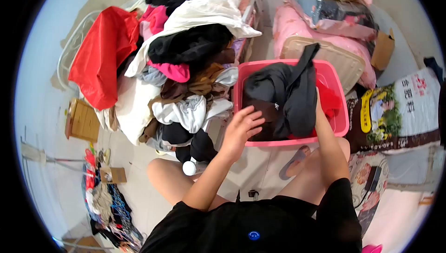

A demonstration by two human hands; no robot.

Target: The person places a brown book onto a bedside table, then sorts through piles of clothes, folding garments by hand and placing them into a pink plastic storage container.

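A pink plastic tub [343, 113] stands in front of me with dark clothes in it. My left hand [243, 129] hovers by the tub's near left rim, fingers spread and holding nothing. On the tub's right side, my right hand [318, 102] is against a dark grey garment [299, 97]; its fingers are hidden by the cloth. One narrow end of that garment sticks up over the far rim. Beside it lie a black garment [267, 83] and a dark brown one [258, 109]. Red cloth [328, 98] shows at the tub's right.
A large clothes heap [186, 71] rises left of the tub, with a red bag-like piece [107, 57] on it. A white bottle cap [189, 168] is near my left knee. A beige lid [325, 57], pink bags and a printed sack [399, 109] stand right.
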